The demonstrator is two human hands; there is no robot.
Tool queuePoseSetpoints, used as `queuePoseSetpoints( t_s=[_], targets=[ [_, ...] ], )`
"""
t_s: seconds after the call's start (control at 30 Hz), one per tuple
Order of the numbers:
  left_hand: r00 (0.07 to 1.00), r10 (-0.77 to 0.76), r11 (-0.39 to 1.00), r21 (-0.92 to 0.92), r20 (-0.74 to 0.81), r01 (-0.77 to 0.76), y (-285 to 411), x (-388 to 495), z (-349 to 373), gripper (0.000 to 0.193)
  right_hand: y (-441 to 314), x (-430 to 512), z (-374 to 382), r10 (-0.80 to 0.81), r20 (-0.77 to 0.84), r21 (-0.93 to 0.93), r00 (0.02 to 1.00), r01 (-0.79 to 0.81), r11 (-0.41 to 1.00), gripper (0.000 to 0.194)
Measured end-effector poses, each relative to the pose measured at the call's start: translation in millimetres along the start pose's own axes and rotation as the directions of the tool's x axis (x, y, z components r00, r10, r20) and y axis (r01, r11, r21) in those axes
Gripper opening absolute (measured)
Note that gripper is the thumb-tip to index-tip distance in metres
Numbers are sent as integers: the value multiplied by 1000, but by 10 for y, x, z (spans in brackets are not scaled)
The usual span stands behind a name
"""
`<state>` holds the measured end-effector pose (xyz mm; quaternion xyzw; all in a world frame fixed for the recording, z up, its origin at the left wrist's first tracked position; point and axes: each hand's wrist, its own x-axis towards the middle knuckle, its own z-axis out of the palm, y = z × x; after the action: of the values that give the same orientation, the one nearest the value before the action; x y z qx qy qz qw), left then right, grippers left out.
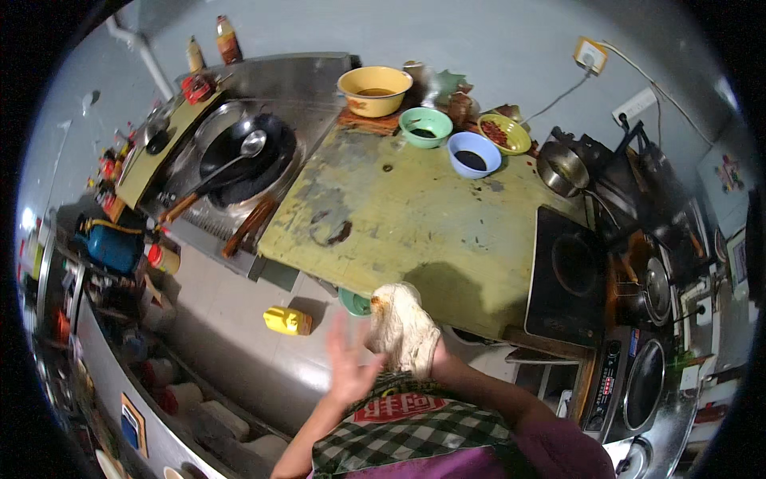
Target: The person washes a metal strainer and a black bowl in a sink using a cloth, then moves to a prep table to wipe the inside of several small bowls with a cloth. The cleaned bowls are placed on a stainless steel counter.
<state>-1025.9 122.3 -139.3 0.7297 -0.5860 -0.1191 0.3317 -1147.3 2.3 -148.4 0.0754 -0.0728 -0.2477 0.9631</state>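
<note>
A stained off-white cloth is held up at the front edge of the worn yellow-green tabletop. My right hand grips its lower right side, the fingers mostly hidden by the fabric. Just left of the cloth, my left hand is raised and blurred, fingers spread, with nothing seen in it. Both hands are in front of the checked apron. Along the back of the table stand a yellow enamel basin, a green bowl, a blue bowl of dark liquid and a yellow-green bowl with red flakes.
A wok with a long-handled ladle sits on the stove at left. At the table's right are an induction cooktop and a small saucepan. A yellow jug lies on the floor at left, near the table.
</note>
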Motion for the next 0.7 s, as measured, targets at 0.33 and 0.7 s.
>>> queuePoseSetpoints(
  t_s=[0.33, 0.7],
  targets=[
    [645, 722, 652, -561, 251, -511, 620, 1625, 1065, 15, -1061, -701, 34, -609, -387, -449, 692, 436, 780, 50],
    [744, -324, 482, -575, 584, 661, 99, 5117, 2285, 43, -1181, -614, -88, -780, -492, -581, 387, 520, 626, 51]
  ],
)
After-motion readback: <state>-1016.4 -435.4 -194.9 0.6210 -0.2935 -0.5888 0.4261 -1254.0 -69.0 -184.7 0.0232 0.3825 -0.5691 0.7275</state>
